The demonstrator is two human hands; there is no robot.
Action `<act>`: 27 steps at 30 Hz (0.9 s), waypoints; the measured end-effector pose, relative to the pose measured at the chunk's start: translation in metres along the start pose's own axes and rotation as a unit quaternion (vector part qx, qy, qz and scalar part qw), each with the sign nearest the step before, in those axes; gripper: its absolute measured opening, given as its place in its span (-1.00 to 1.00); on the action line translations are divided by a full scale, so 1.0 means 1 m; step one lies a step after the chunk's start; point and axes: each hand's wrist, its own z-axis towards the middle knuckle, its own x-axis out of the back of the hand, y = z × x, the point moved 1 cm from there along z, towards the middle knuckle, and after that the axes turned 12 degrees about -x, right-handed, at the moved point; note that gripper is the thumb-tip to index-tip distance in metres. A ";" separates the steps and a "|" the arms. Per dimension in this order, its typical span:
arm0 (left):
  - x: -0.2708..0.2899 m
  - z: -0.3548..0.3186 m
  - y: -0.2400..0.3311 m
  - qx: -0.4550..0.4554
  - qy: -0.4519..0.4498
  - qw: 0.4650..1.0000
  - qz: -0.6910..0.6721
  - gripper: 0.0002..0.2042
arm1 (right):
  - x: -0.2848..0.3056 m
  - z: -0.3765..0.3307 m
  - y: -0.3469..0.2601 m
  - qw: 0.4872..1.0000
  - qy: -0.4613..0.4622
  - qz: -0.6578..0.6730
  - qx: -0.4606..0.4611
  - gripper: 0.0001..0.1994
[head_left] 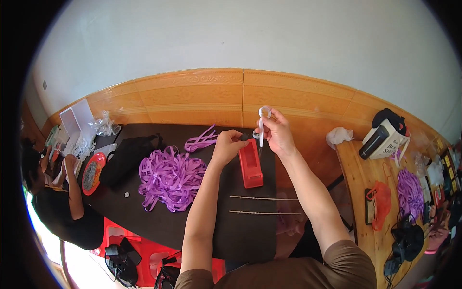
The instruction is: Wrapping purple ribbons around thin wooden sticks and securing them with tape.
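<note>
Your right hand point(278, 135) pinches a narrow white ribbon point(262, 123) that stands nearly upright, curled into a small loop at its top. Its lower end hangs down to the far end of a red, box-shaped device point(250, 164) lying lengthwise on the dark desk point(240, 226). Your left hand point(227, 144) rests its fingertips at that same far end of the device.

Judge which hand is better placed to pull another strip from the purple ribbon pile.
Left, probably. The left hand sits at the red box, right beside the purple ribbon pile; the right hand is farther away and holds a white strip.
</note>
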 end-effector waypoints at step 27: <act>0.030 0.010 0.001 0.005 0.107 0.981 -0.162 -0.82 | 0.096 0.082 0.094 0.946 0.111 -0.302 0.021 -0.59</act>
